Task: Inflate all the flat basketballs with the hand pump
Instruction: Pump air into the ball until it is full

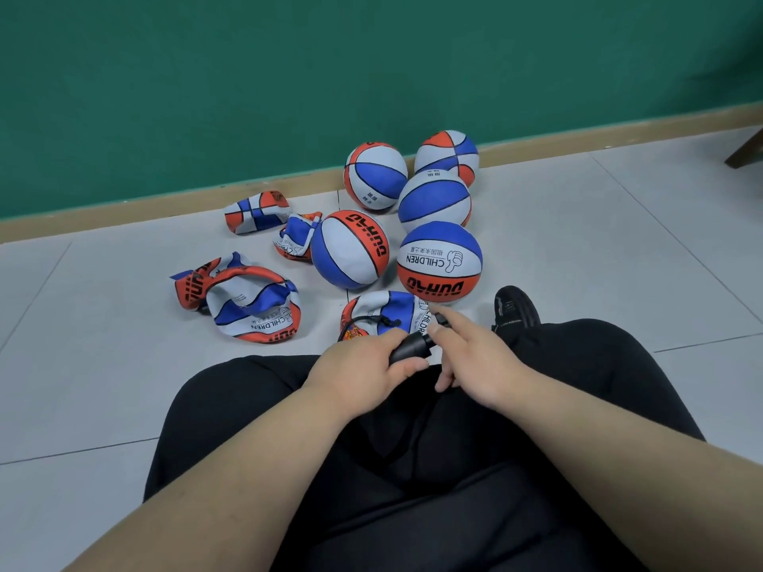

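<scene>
Your left grip (pixel 359 365) is closed round the pump (pixel 408 349), barrel crosswise over your lap. Your right grip (pixel 475 357) pinches the hose end (pixel 439 319). The flat basketball (pixel 384 307) lies on the floor (pixel 124 406) just ahead, nearest the right grip.

Loose black trousers (pixel 413 468), bare forearms (pixel 247 468), one black shoe (pixel 516 307) with faint pale markings.

On my feed the bare left forearm (pixel 247 468) enters from the lower left and the bare right forearm (pixel 619 439) from the lower right, wrists converging. The left hand (pixel 363 367) lies knuckles up, fingers and thumb curled round the black plastic barrel of the hand pump (pixel 408 348). The right hand (pixel 479 357) sits just beside those fingertips, its index finger (pixel 454 324) stretched forward and the others bent downward. I cannot tell whether its thumb pinches anything.
</scene>
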